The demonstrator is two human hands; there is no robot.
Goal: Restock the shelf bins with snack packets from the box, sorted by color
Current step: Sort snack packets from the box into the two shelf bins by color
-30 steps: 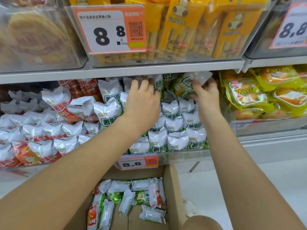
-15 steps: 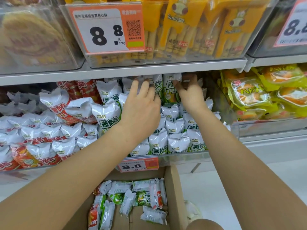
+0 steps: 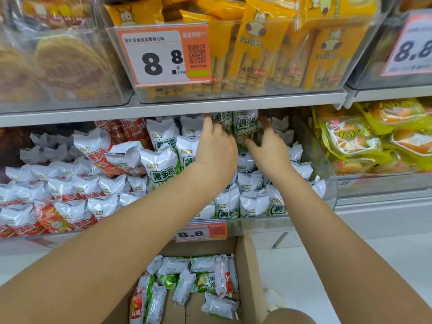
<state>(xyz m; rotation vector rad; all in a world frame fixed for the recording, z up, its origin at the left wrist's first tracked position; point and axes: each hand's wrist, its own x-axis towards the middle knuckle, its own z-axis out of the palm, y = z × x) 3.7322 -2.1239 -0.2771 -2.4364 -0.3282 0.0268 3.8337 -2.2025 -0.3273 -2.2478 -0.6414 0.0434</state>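
Head view, left to right: silver-and-red snack packets (image 3: 70,195) fill the clear plastic bin on the left of the middle shelf. Next to them, silver-and-green snack packets (image 3: 252,202) are heaped in the centre clear bin (image 3: 332,195), where both my arms reach in. My left hand (image 3: 217,150) lies flat, fingers straight, on the green packets at the back. My right hand (image 3: 268,150) has fingers spread loosely beside an upright silver-and-green packet (image 3: 244,127) standing between my hands; whether it grips it I cannot tell. Yellow-wrapped orange snacks (image 3: 364,141) sit further right. Below, the brown cardboard box (image 3: 247,272) holds mixed red and green packets (image 3: 198,277).
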